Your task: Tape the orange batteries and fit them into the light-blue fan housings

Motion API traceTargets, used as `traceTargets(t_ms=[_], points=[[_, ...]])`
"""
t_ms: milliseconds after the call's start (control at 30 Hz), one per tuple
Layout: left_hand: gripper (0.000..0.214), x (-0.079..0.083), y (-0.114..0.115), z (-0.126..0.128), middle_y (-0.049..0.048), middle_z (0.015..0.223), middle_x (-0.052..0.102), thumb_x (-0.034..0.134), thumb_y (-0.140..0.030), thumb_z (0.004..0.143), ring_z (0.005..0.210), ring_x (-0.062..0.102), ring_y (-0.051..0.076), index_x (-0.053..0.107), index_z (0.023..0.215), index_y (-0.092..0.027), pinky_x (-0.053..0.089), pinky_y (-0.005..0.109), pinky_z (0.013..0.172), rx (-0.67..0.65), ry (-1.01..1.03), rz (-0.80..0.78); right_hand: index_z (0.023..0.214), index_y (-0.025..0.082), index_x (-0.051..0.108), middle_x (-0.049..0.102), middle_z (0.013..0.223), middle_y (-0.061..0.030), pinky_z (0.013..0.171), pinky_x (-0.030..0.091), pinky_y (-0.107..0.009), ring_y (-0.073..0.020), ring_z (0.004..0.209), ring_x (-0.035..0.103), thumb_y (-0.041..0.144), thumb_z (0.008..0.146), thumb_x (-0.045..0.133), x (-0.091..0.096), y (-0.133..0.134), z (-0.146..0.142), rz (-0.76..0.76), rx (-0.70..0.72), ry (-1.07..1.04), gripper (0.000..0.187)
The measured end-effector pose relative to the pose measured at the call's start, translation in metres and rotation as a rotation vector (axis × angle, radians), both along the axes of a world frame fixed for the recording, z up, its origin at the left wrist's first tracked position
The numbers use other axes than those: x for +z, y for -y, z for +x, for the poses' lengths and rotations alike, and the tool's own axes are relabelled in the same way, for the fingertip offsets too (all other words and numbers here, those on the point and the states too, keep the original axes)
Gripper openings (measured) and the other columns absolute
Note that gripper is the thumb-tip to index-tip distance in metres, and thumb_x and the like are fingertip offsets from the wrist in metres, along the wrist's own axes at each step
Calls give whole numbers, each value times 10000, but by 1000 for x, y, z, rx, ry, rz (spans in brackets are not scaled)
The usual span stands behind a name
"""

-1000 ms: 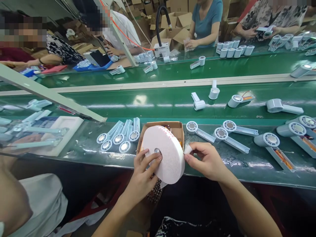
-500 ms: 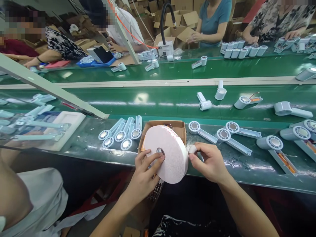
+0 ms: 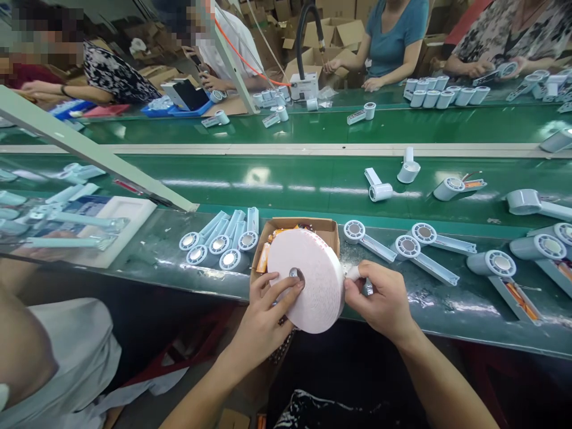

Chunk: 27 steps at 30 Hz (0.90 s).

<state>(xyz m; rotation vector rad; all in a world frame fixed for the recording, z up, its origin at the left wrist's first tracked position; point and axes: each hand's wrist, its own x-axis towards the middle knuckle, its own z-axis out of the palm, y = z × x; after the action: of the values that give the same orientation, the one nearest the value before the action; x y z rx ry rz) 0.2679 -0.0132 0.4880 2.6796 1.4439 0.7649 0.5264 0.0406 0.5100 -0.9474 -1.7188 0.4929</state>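
Observation:
A big white roll of foam tape [image 3: 313, 268] stands on edge in front of a small cardboard box [image 3: 328, 226] at the near edge of the bench. My left hand [image 3: 266, 319] grips the roll from the left, one finger hooked in its centre hole. At the roll's right rim my right hand [image 3: 379, 298] pinches the loose white end of the tape. Pale blue handheld fan housings [image 3: 218, 241] lie in a tight group left of the box, and more of these housings [image 3: 413, 247] lie to its right.
A green conveyor belt [image 3: 290, 179] runs across behind the bench and carries several fan parts [image 3: 378, 187]. Other people [image 3: 388, 36] work on its far side among cardboard cartons. A slanted metal bar [image 3: 89, 158] and a white tray [image 3: 125, 223] are at the left.
The roll and both hands have shifted slightly right in the view. My right hand's pinch on the tape end has tightened closer to the rim. Parts on the belt drifted right.

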Motion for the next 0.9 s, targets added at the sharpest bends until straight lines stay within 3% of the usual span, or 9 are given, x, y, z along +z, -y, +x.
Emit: traceTargets(t_ms=[200,367,500,633,800,900], points=[[559,3,3,3,128,1274,678,659,-60,881,1300,438,366,571,1418,-186,486,547,1070,-33,13,-45,712,226,468,495,605,44,532,366,-249,-105,562,441,98,927,612,-8,3,-3,193,-129,37,288],[525,9,5,3,119,1273,692,661,-66,873,1291,457,361,588,1379,-186,488,540,1061,-50,0,-50,782,218,515,534,649,30,546,364,-258,-111,591,447,96,934,638,-6,1,4,237,-32,62,231],[520,10,5,4,116,1259,695,675,-81,863,1279,481,351,594,1363,-197,483,545,1071,-63,19,-54,815,223,542,526,626,40,526,375,-254,-111,556,468,88,897,631,-3,1,11,179,117,-31,181],[587,13,2,1,138,1269,670,677,-113,869,1258,496,345,552,1435,-206,513,535,1037,19,7,-16,864,237,565,542,631,39,519,398,-264,-120,537,483,73,864,597,-4,8,17,86,276,-212,167],[520,15,2,0,126,1247,677,651,-84,913,1265,495,343,560,1405,-223,498,534,1047,38,-14,43,891,223,644,636,702,-2,572,468,-278,-142,615,579,125,951,610,0,6,20,-79,160,-137,120],[497,15,3,2,126,1235,687,622,-44,915,1262,488,341,577,1382,-207,485,522,1051,25,-25,52,948,216,680,659,722,0,603,491,-274,-143,636,602,181,958,641,5,2,18,-125,177,-111,53]])
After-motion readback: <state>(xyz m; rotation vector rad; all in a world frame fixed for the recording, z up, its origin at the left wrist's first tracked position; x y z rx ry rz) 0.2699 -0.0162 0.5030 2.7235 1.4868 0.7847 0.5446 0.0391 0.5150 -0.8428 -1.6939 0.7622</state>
